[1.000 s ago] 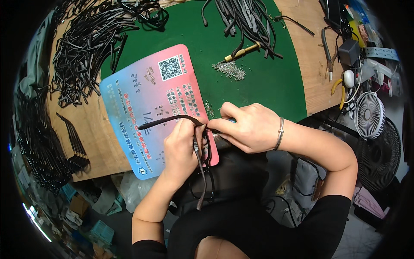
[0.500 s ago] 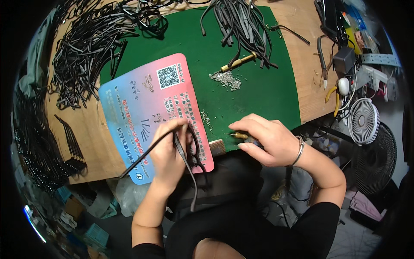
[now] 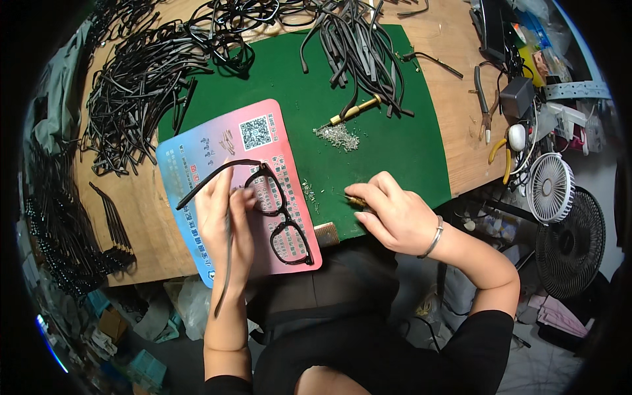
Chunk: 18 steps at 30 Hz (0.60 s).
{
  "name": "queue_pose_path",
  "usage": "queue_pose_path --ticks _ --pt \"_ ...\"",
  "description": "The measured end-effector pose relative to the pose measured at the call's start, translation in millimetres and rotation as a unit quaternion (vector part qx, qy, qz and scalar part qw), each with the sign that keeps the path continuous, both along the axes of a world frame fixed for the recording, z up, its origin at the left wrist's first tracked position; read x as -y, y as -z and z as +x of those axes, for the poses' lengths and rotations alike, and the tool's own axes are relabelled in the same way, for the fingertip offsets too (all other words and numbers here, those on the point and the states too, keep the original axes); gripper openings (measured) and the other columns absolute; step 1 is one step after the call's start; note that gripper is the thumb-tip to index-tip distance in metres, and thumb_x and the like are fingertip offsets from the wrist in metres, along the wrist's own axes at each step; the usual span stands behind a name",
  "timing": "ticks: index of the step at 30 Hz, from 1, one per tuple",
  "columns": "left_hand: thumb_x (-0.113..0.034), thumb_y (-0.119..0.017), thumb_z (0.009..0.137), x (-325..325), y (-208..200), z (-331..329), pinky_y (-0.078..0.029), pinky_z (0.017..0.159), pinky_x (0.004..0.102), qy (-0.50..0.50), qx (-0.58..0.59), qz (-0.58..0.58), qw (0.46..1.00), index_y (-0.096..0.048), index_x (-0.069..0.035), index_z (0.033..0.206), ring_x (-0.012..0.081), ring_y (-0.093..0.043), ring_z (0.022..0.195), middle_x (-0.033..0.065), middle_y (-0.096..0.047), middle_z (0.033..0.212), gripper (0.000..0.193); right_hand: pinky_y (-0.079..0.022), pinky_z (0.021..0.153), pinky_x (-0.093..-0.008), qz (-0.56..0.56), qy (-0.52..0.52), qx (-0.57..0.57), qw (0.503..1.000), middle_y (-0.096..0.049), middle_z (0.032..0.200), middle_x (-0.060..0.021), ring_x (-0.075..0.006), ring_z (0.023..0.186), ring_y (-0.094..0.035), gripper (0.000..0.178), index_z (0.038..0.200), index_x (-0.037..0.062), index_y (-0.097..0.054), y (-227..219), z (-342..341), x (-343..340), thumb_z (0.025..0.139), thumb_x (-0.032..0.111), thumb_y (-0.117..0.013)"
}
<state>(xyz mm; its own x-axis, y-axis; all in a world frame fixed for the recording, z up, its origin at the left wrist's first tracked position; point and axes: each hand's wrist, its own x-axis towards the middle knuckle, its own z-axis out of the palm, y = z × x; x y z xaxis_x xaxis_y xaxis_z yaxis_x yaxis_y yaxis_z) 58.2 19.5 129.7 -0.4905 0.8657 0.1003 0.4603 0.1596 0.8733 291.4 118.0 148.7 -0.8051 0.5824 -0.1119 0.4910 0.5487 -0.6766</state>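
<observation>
My left hand [image 3: 227,220] is over the pink-and-blue printed card [image 3: 299,258], its fingers closed on a loose dark eyeglass temple [image 3: 228,273] that trails down past the wrist. Beside those fingers is a black eyeglass frame [image 3: 285,216], its front lying over the card. One attached temple [image 3: 209,178] reaches leftward across the top of my left hand. To the right, above the green mat, my right hand [image 3: 403,220] is closed around a small screwdriver [image 3: 356,200] with a brass-coloured handle and thin tip pointing left; the palm hides most of it.
Tiny metal parts [image 3: 338,137] lie heaped on the green mat [image 3: 375,161], near another brass screwdriver [image 3: 355,110]. Bundles of dark temples [image 3: 366,56] are at the back, more [image 3: 131,99] at the left. Pliers [image 3: 484,105] and a white fan [image 3: 550,189] stand rightward.
The eyeglass frame has turned so its front shows broadly over the card. My left hand has shifted left with the loose temple. My right hand has moved slightly left, keeping the screwdriver.
</observation>
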Motion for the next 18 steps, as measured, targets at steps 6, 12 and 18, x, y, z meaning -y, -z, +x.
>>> queue_pose_path --ticks 6,12,18 --pt "0.005 -0.062 0.076 65 -10 17 -0.052 0.071 0.0315 0.139 0.000 0.058 0.989 -0.061 -0.003 0.093 0.0229 -0.064 0.079 0.0120 -0.066 0.091 0.019 -0.051 0.051 -0.0332 0.115 -0.003 0.058 0.992 -0.048 0.087 -0.0097 -0.0227 0.061 -0.059 0.035 0.112 0.0120 -0.057 2 -9 0 0.077 0.011 -0.062" --pt "-0.008 -0.072 0.068 77 4 40 -0.053 0.079 0.0327 0.273 -0.196 0.076 0.939 -0.067 -0.006 0.084 0.0221 -0.063 0.091 0.0062 -0.066 0.096 0.017 -0.049 0.048 -0.0309 0.195 -0.027 0.045 0.979 -0.049 0.084 -0.0075 -0.0193 0.056 -0.056 0.040 0.109 0.0128 -0.060 8 -11 3 0.069 0.010 -0.064" --pt "-0.006 -0.070 0.063 59 11 38 -0.053 0.070 0.0297 0.228 -0.251 0.097 0.936 -0.068 -0.006 0.085 0.0200 -0.061 0.079 0.0059 -0.066 0.092 0.022 -0.048 0.049 -0.0286 0.197 -0.081 0.055 0.975 -0.050 0.081 -0.0063 -0.0181 0.059 -0.057 0.041 0.109 0.0122 -0.061 5 -8 1 0.069 0.008 -0.065"
